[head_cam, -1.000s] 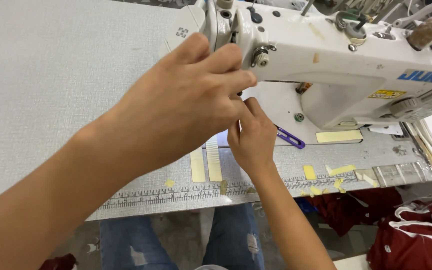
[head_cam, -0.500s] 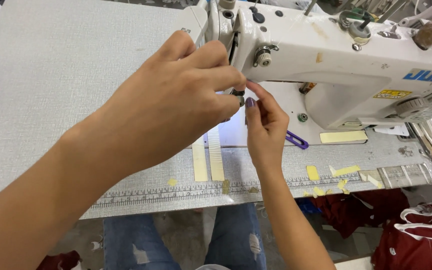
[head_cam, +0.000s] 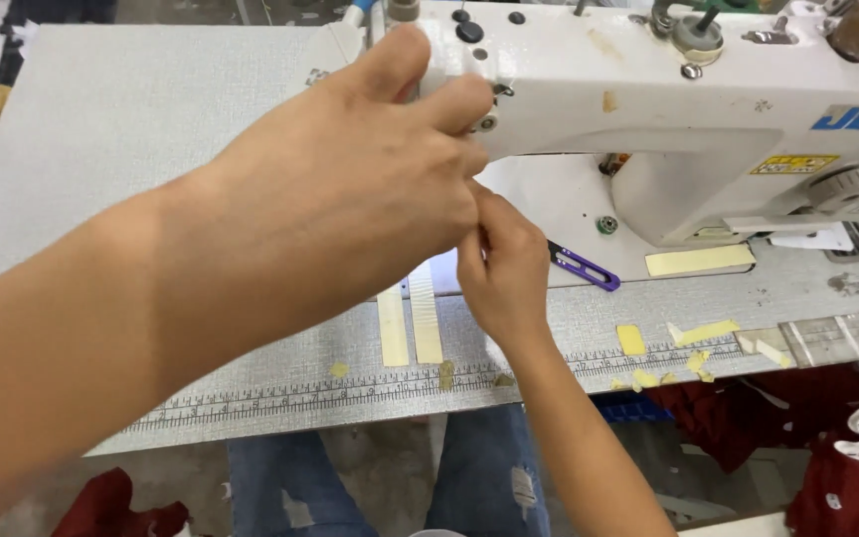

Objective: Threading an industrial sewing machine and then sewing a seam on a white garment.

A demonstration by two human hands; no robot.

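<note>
A white sewing machine (head_cam: 648, 109) is shown across the upper right of the frame, standing on a pale grey surface (head_cam: 131, 129). The left hand (head_cam: 350, 199) is seen large at centre, its back turned to the camera; its fingers are curled against the front end of the machine head, and the needle area is hidden behind them. Whether anything is held in this grip cannot be told. The right hand (head_cam: 504, 264) is raised just below and right of centre, its fingertips pinched together and touching the left hand's fingers; what lies in the pinch is too small to be made out. A purple thread snipper (head_cam: 584, 267) is seen on the machine bed, just right of the right hand and apart from it. Two pale yellow tape strips (head_cam: 410, 323) lie upright on the surface below the hands, above a printed ruler (head_cam: 350, 393) along the near edge. Small yellow tape scraps (head_cam: 668, 348) are scattered at lower right.
</note>
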